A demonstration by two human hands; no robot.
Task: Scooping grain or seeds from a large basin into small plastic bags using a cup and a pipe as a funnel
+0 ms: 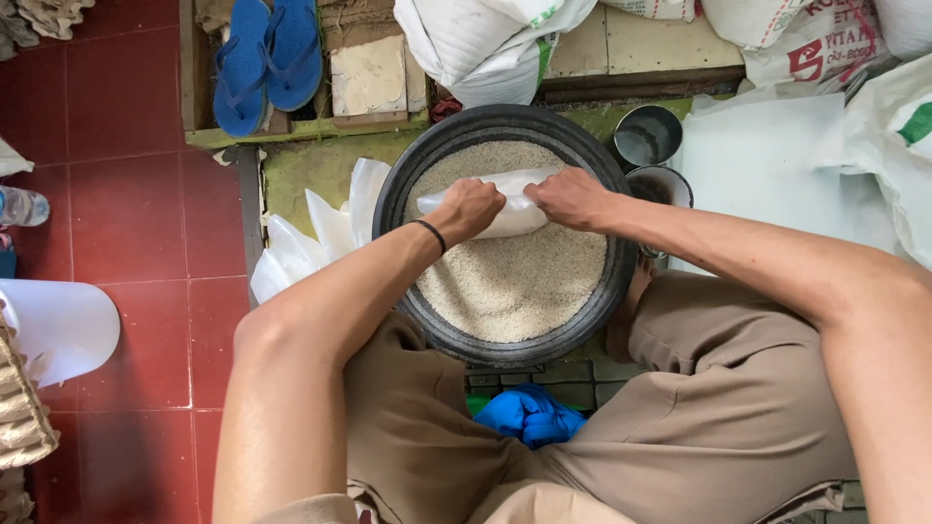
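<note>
A wide black basin point(400, 194) filled with pale rice grains point(515, 281) stands on the floor between my knees. Over its far half, my left hand point(468, 208) and my right hand point(569, 197) both grip a clear plastic bag point(513, 184) stretched sideways between them. A dark band circles my left wrist. The bag lies just above the rice, and its lower part sags down behind my fingers.
A stack of clear plastic bags point(311, 238) lies left of the basin. Two metal cups point(649, 134) stand at its right. Blue sandals point(267, 58) rest on a wooden ledge beyond, white sacks point(777, 39) at the back right, egg trays point(19, 408) at the left edge.
</note>
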